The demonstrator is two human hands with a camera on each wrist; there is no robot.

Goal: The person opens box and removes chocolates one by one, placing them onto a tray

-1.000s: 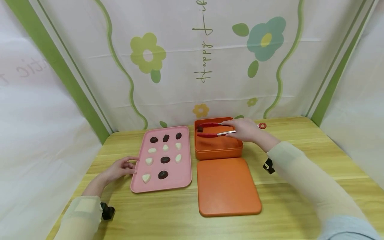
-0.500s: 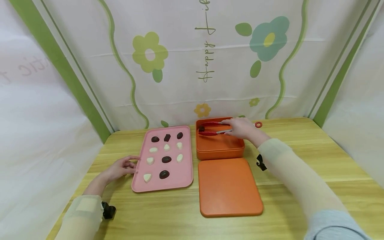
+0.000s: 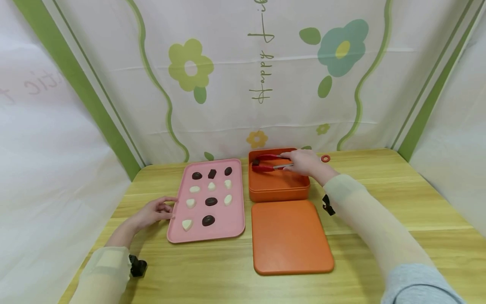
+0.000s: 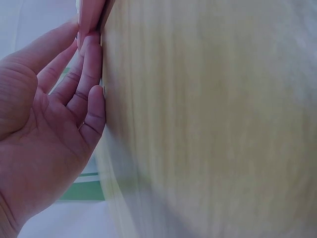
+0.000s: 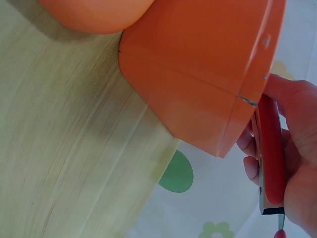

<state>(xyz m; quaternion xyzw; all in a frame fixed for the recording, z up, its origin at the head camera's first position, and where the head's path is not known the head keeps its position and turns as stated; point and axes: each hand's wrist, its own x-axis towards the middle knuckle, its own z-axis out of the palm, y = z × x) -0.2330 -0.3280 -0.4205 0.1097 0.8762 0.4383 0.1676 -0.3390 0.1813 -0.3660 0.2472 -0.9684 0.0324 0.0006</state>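
Observation:
In the head view my right hand (image 3: pixel 303 161) grips red-tipped metal tongs (image 3: pixel 279 166) from the right, over the orange box (image 3: pixel 279 195). The tips stand on both sides of a dark chocolate (image 3: pixel 256 162) in the box's far left corner; whether they squeeze it I cannot tell. The right wrist view shows the tongs' red handle (image 5: pixel 272 153) in the curled fingers beside the box wall. My left hand (image 3: pixel 152 212) holds the left edge of the pink tray (image 3: pixel 224 231), thumb at the rim and fingertips lower, as the left wrist view shows. Several dark and white chocolates (image 3: pixel 211 201) lie in rows on the tray.
An orange lid (image 3: pixel 292 236) lies flat on the wooden table (image 3: pixel 182 270) in front of the box. The tray stands just left of both. Behind the table hangs a white curtain (image 3: pixel 228 84) with printed flowers.
The tong tips have drawn closer together around the dark chocolate in the box. My right arm has shifted slightly left. The left hand and the tray stay put; the view has shifted a little.

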